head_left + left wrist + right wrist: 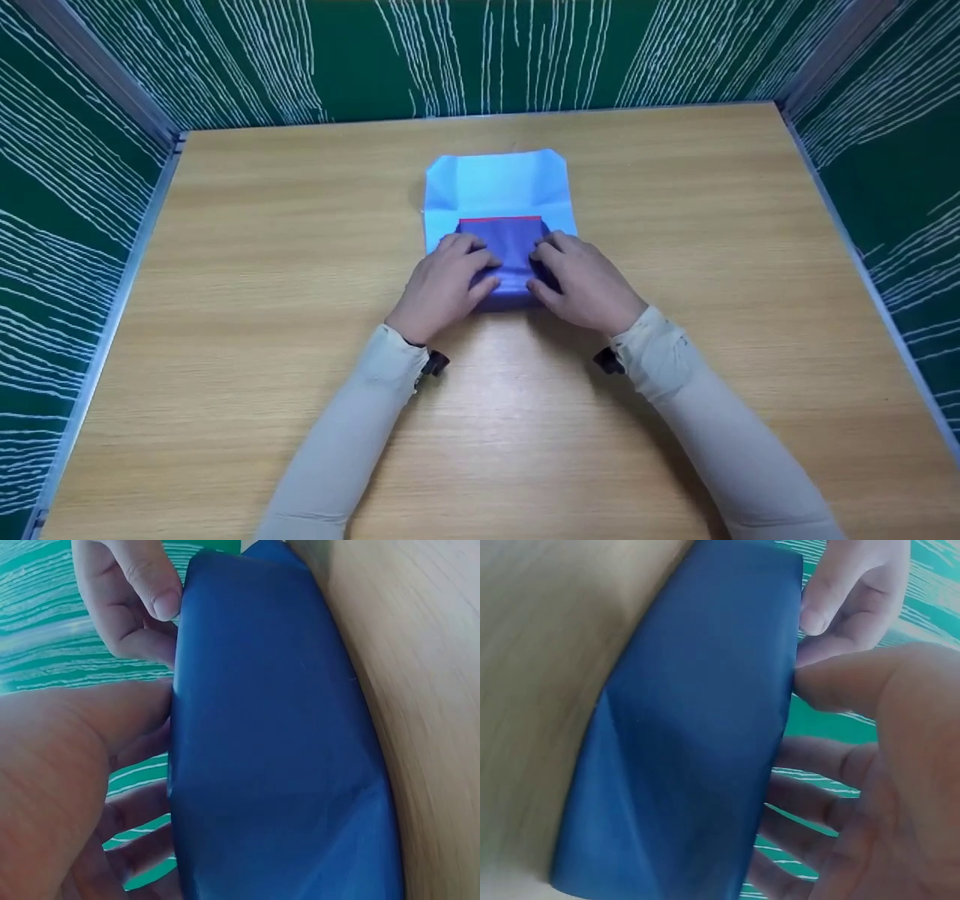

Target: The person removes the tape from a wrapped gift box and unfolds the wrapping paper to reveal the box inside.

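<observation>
A sheet of wrapping paper [495, 180], pale blue on its inner face, lies creased on the table beyond a small box. Its darker blue outer face [513, 244] is folded over the box, and a thin red strip [500, 219] shows along the far edge. My left hand [442, 281] presses the covered top with thumb and fingertips at the left side. At the right side my right hand [589, 285] does likewise, facing it. Both wrist views show the blue near side [262, 720], with slanting creases at its corners [619, 817] and thumbs along the upper edge.
The parcel lies on a wood-grain table [262, 315]. Green panels with white streaks [360, 60] stand at the back and both sides, with grey edging [97, 375] along the table. Each wrist carries a small black camera [435, 364].
</observation>
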Demonstrator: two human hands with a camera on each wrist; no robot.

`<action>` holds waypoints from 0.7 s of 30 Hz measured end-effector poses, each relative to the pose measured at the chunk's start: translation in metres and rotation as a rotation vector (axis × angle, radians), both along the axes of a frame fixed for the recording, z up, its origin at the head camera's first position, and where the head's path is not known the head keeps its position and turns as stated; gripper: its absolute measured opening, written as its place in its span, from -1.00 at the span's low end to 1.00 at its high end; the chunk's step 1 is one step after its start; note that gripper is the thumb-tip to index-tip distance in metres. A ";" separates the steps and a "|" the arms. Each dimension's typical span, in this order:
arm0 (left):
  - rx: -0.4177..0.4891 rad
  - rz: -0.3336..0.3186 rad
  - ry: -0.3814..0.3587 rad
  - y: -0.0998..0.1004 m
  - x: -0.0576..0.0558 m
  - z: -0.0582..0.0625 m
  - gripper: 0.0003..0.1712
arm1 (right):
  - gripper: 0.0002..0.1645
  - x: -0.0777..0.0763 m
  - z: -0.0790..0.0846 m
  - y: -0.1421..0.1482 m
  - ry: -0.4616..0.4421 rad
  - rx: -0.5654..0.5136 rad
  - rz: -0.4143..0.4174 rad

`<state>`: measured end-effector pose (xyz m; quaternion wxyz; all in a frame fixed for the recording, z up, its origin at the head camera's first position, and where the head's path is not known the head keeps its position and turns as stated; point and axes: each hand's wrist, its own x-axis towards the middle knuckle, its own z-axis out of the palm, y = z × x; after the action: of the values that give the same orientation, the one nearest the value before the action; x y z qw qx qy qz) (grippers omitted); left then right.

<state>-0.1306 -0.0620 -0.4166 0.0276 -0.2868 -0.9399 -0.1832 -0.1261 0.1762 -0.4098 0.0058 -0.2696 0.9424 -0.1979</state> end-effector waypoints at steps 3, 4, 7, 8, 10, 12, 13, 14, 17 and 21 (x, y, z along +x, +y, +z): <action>-0.007 0.010 -0.004 0.001 0.002 0.000 -0.65 | -0.49 -0.001 -0.002 0.003 0.014 -0.045 0.005; -0.010 0.014 -0.005 0.002 0.002 0.000 -0.65 | -0.47 -0.001 -0.002 0.004 0.021 -0.062 0.008; -0.018 0.034 -0.017 0.004 0.005 0.000 -0.64 | -0.40 -0.002 -0.002 0.006 0.050 -0.095 0.019; -0.018 0.041 -0.024 0.005 0.006 -0.001 -0.63 | -0.40 -0.003 -0.002 0.006 0.054 -0.102 0.023; -0.017 0.056 -0.037 0.006 0.008 -0.001 -0.63 | -0.41 -0.004 -0.001 0.006 0.050 -0.102 0.035; -0.013 0.066 -0.043 0.007 0.009 -0.002 -0.62 | -0.46 -0.005 0.000 0.005 0.026 -0.086 0.047; -0.012 0.068 -0.041 0.007 0.009 -0.003 -0.62 | -0.48 -0.005 0.001 0.004 0.008 -0.073 0.049; -0.008 0.069 -0.039 0.007 0.010 -0.003 -0.62 | -0.49 -0.005 0.001 0.004 -0.008 -0.060 0.051; -0.001 0.070 -0.027 0.007 0.011 -0.005 -0.61 | -0.51 -0.006 0.003 0.002 -0.040 -0.023 0.051; 0.009 0.080 -0.014 0.007 0.012 -0.006 -0.62 | -0.51 -0.008 0.007 0.001 -0.058 -0.003 0.051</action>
<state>-0.1187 -0.0549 -0.4229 0.0299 -0.2474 -0.9500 -0.1883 -0.1340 0.1768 -0.4030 0.0377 -0.2879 0.9344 -0.2066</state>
